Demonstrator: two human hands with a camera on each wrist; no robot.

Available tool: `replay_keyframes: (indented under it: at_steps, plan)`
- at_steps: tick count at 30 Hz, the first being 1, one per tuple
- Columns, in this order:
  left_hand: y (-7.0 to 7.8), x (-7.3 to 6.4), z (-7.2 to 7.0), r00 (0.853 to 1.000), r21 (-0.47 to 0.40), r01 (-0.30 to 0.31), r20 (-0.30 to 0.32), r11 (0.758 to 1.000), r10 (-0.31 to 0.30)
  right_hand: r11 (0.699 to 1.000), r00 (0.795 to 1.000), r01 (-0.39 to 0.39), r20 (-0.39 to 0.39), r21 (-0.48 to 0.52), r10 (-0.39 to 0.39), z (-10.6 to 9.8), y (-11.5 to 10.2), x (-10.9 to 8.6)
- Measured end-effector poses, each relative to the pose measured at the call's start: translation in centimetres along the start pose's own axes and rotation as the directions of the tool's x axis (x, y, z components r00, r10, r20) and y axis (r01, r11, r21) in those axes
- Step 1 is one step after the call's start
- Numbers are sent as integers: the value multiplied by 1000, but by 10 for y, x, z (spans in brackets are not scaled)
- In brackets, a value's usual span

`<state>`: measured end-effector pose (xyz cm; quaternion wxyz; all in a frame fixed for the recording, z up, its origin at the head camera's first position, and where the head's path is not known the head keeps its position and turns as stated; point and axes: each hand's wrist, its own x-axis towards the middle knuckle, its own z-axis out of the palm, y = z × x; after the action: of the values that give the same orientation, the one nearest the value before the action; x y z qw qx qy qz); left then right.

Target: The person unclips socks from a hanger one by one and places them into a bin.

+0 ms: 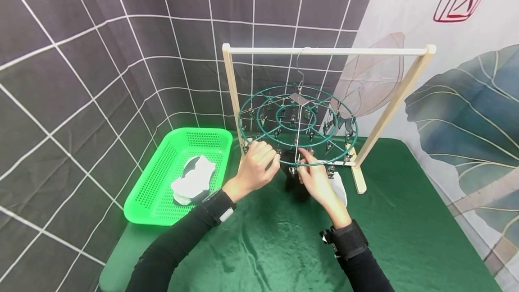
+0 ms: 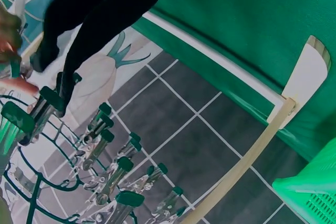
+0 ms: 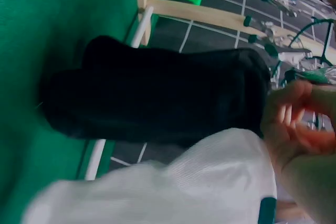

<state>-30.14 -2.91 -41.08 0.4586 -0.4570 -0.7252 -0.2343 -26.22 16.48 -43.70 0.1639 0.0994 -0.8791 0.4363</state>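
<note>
A round green clip hanger with several metal clips hangs at chest level before me. My left hand has its fingers curled at the hanger's near-left rim; its fingertips are hidden. At the near rim my right hand pinches a clip between thumb and index finger. A pair of black socks hangs from the rim between the two hands, dark and partly hidden in the head view. Beside them, under my right hand, hangs a white sock, held by a green-tipped clip.
A wooden rack with a white top bar carries the hanger by its hook. To the left, a bright green basket contains white and grey socks. A green cloth covers the table; a gridded curtain stands behind.
</note>
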Motion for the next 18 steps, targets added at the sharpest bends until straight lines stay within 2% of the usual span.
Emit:
replay_keyframes:
  at_steps: [4, 7, 12, 15, 16, 17, 18]
  plan:
    - [1, 0, 3, 1000, -13, 7, -6, 1000, -7, 1000, 999, -16, -45, -27, 14, 3, -1, 21]
    - [2, 0, 5, 1000, -23, 17, -6, 1000, -17, 995, 995, 46, -79, -91, -53, 5, 0, 32]
    - [2, 1, 6, 999, -40, 35, -6, 999, -35, 986, 982, 128, -126, -105, -141, 10, 3, 38]
    - [3, 0, 8, 995, -66, 58, -72, 996, -63, 986, 978, 126, -154, -107, -142, 13, 5, 39]
    - [4, -1, 9, 989, -79, 84, -115, 993, -92, 987, 977, 121, -163, -105, -137, 13, 5, 39]
    - [6, -2, 10, 975, -96, 123, -174, 988, -138, 988, 976, 115, -172, -106, -132, 14, 5, 39]
    - [9, -3, 13, 947, -129, 177, -249, 976, -205, 988, 975, 111, -179, -109, -129, 14, 4, 39]
